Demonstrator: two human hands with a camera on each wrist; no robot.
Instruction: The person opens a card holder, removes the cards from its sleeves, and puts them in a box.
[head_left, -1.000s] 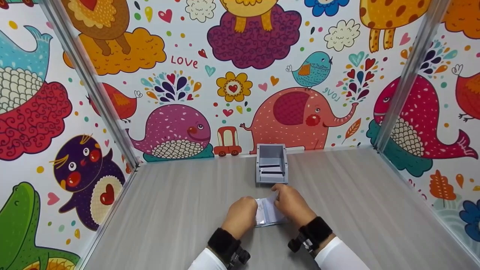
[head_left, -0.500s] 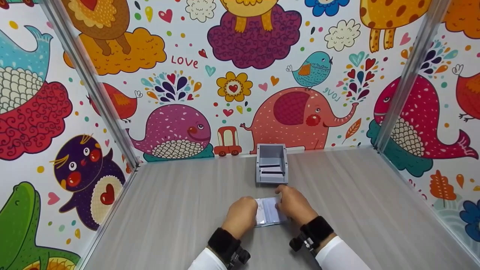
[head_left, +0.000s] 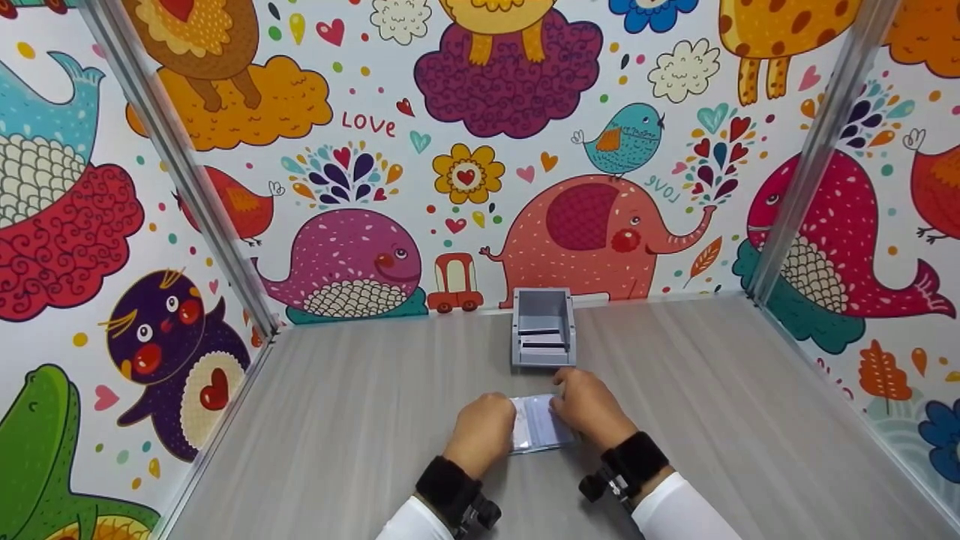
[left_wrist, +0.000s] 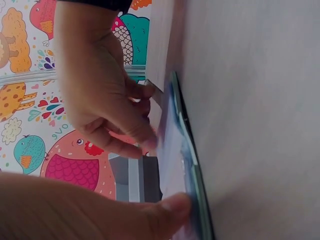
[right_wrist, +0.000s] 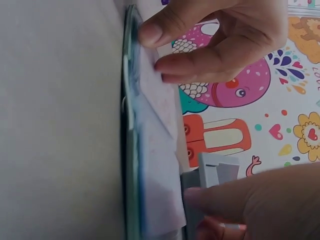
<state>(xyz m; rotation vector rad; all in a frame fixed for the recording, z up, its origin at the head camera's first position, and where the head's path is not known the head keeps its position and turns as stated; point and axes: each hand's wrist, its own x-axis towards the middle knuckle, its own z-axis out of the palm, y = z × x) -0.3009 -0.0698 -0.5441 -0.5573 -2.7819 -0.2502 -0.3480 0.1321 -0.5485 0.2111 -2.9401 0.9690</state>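
Note:
An open card holder (head_left: pixel 541 424) with clear plastic sleeves and a dark green cover lies on the table. In the head view my left hand (head_left: pixel 484 429) grips its left side; in the left wrist view the left thumb (left_wrist: pixel 175 207) presses on the page. My right hand (head_left: pixel 592 409) is over the right side, thumb and index finger a little apart, with the fingertips right at the sleeve in the left wrist view. A pale card or insert (right_wrist: pixel 155 95) shows under the left fingers in the right wrist view.
A grey bin (head_left: pixel 544 296) stands just beyond the card holder, with white cards bearing black stripes (head_left: pixel 544 345) inside. The grey wood-grain table (head_left: pixel 360 420) meets walls printed with cartoon animals (head_left: pixel 352 262). Each wrist carries a black strap with a camera.
A second ago the right hand held a sleeve page raised. The page now lies flat, and the right hand has shifted slightly right. The left hand stays in place.

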